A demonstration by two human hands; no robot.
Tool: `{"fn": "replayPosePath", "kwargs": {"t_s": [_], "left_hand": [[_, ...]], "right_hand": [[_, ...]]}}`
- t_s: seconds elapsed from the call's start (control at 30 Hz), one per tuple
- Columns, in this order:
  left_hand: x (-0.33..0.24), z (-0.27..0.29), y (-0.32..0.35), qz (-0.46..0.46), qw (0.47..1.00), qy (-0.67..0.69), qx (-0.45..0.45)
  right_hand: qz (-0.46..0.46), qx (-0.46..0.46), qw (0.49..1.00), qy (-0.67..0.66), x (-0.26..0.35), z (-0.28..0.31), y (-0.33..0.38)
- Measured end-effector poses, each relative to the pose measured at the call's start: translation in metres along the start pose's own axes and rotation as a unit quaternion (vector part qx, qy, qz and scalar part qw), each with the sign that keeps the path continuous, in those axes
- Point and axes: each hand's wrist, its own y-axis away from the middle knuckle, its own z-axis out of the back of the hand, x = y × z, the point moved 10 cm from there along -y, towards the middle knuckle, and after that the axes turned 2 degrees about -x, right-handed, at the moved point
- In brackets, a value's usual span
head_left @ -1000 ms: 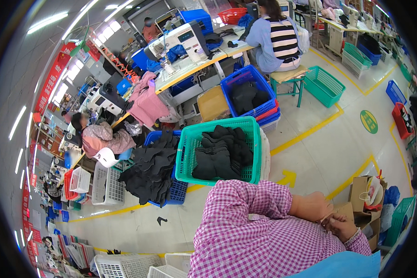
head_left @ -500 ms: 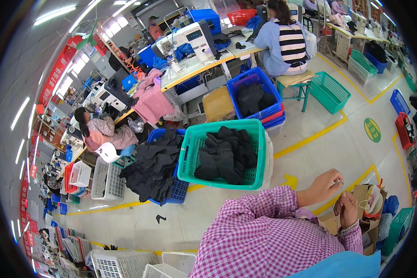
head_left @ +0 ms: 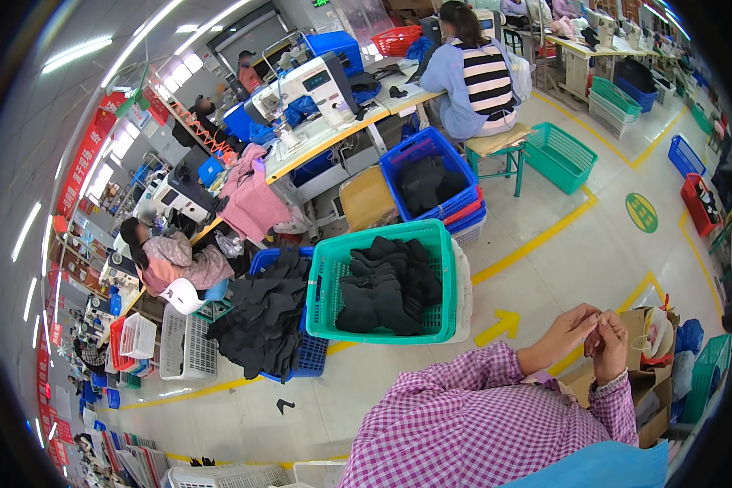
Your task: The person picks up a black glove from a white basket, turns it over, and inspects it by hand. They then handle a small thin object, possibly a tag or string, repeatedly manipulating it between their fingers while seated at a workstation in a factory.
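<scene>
My left hand (head_left: 563, 333) and my right hand (head_left: 611, 348) meet at the fingertips, to the right of my body. The fingers of both are closed in a pinch. Whatever lies between the fingertips, if anything, is too small to make out. Just beyond and below my right hand is an open cardboard box (head_left: 657, 390) with crumpled packing and bags around it. To the left of my hands, a green basket (head_left: 451, 329) holds a stack of black cut fabric pieces (head_left: 389, 285).
A blue basket (head_left: 313, 355) heaped with black pieces (head_left: 260, 313) stands left of the green one. Another blue basket (head_left: 469, 195) sits near the sewing table (head_left: 358, 126). A co-worker (head_left: 476, 77) sits there. One black scrap (head_left: 285, 405) lies on the floor.
My two hands have come together; they were apart half a second ago, the left one raised with bent fingers. The view has shifted slightly.
</scene>
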Motion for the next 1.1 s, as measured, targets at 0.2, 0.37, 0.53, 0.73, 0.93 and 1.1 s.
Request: {"fn": "replayPosePath", "kwargs": {"t_s": [0.2, 0.37, 0.53, 0.73, 0.93, 1.1], "left_hand": [[-0.031, -0.011, 0.010, -0.102, 0.977, -0.186, 0.010], [-0.026, -0.018, 0.014, -0.077, 0.974, -0.205, 0.050], [-0.014, -0.027, 0.012, -0.035, 0.985, -0.134, 0.106], [-0.009, -0.032, 0.011, -0.075, 0.973, -0.181, 0.120], [-0.017, -0.026, 0.010, -0.120, 0.965, -0.209, 0.106], [-0.010, -0.008, 0.001, -0.011, 0.994, -0.037, 0.100]], "right_hand": [[-0.012, -0.016, 1.000, 0.009, -0.005, 0.003, 0.003], [-0.002, -0.077, 0.997, 0.019, -0.013, 0.017, 0.001], [0.000, -0.097, 0.995, -0.025, -0.023, 0.029, -0.001], [-0.024, -0.115, 0.993, 0.014, -0.016, 0.032, -0.001], [-0.028, -0.130, 0.991, 0.018, -0.003, 0.016, -0.007], [0.011, -0.151, 0.987, 0.056, 0.001, 0.001, -0.013]]}}
